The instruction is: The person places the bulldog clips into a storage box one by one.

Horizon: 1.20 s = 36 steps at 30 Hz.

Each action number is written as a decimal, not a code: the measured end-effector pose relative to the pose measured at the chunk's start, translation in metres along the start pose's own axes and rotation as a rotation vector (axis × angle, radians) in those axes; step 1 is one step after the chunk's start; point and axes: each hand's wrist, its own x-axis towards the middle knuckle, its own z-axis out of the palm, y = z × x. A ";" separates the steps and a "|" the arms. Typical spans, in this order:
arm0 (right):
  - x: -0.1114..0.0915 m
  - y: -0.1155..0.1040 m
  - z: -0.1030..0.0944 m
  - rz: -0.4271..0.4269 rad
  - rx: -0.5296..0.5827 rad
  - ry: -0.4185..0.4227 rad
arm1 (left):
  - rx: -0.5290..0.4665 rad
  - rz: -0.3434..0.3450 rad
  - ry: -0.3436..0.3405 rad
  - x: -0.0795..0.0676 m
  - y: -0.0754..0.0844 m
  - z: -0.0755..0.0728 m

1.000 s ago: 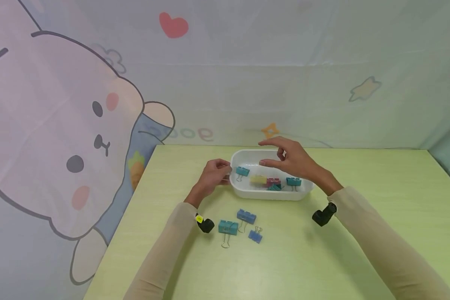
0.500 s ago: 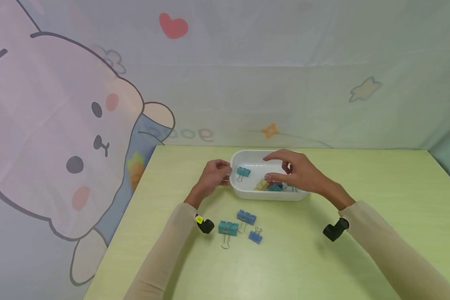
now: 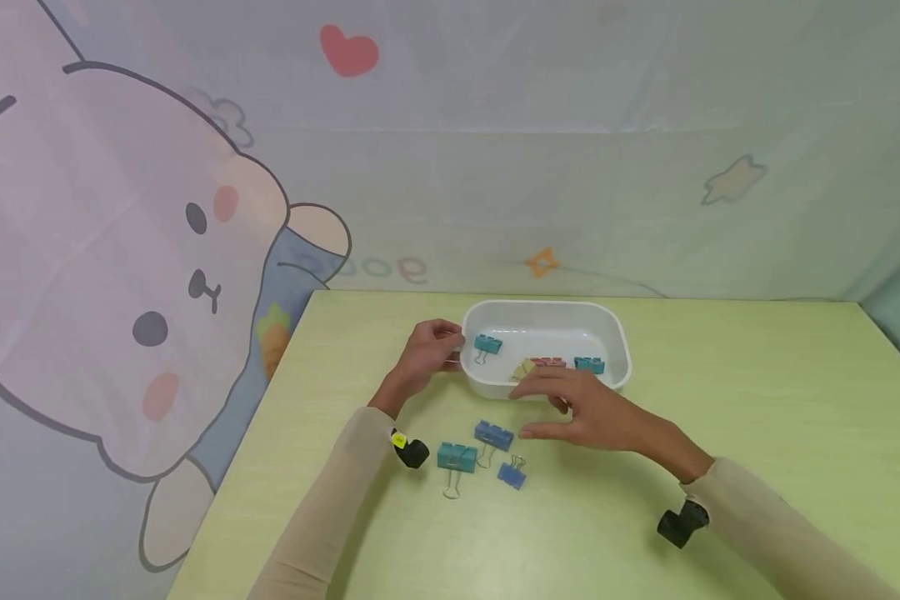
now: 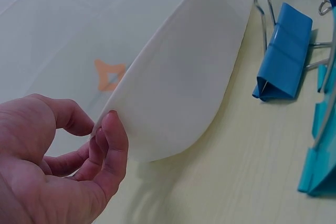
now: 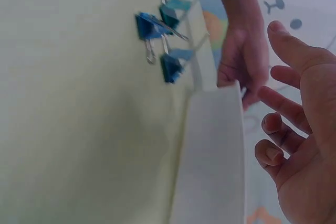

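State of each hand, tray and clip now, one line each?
Left hand: pinches tray rim
Right hand: holds nothing
White tray: upright on table
Left teal clip: in tray
Yellow clip: in tray
Red clip: in tray, partly hidden
Right teal clip: in tray
Large teal clip: on table
Larger blue clip: on table
Small blue clip: on table

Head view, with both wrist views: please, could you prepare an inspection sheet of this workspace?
Surface: pale yellow-green table.
Job's things: white tray holding a yellow clip, a red clip and teal clips; on the table, a loose teal clip and two loose blue clips.
Clutter: nothing seen.
Hands: left hand pinches the tray's rim; right hand, fingers apart, is by the tray's near wall, holding nothing.
Cables: nothing seen.
Surroundings: cartoon-printed backdrop behind the table.
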 end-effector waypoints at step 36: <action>-0.035 -0.009 0.069 -0.037 -0.179 -0.170 | 0.016 -0.004 0.020 -0.001 0.000 0.001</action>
